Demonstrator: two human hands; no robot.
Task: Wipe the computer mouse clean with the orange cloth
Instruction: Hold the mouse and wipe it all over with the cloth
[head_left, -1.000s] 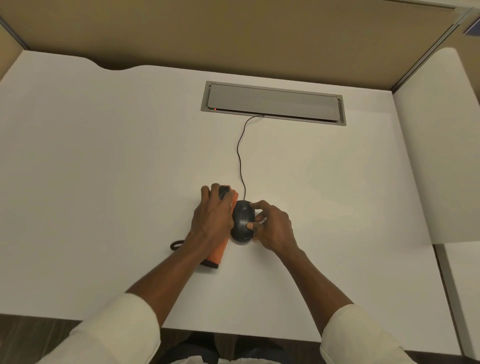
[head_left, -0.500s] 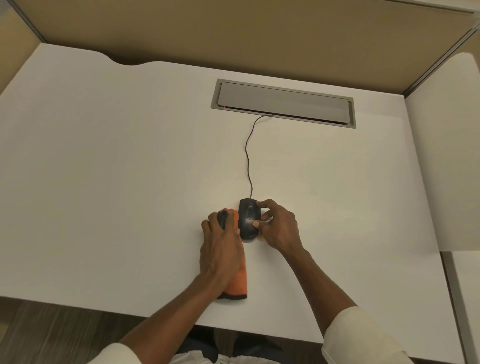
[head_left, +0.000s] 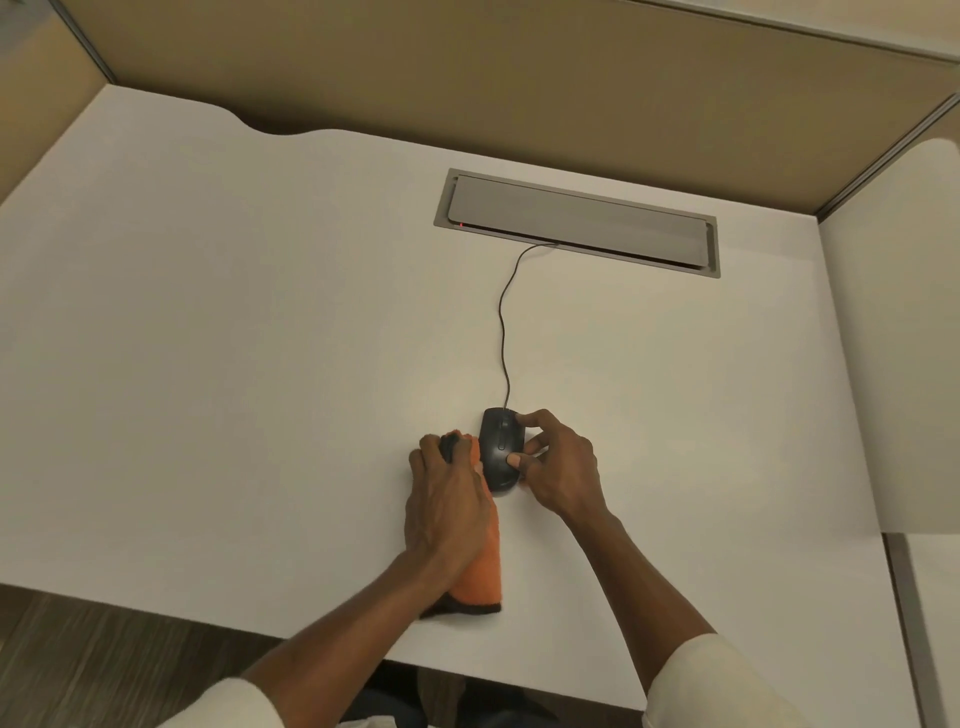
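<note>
A black wired computer mouse (head_left: 500, 447) lies on the white desk (head_left: 260, 364) near its front edge. My right hand (head_left: 558, 470) grips its right side, with the thumb on top and a finger at the front. My left hand (head_left: 449, 501) lies over the folded orange cloth (head_left: 480, 577) and presses it against the mouse's left side. The cloth has a dark edge and sticks out behind my wrist towards the desk's front. Most of the cloth is hidden under my hand.
The mouse cable (head_left: 503, 322) runs back to a grey cable hatch (head_left: 576, 223) set into the desk. Tan partition walls (head_left: 467, 78) enclose the back and sides. A second white desk (head_left: 904, 338) adjoins on the right.
The camera view has shifted, so the desk sits lower and more to the right in frame. My left hand and the cloth have slid back along the mouse's left side. My right hand keeps its grip.
</note>
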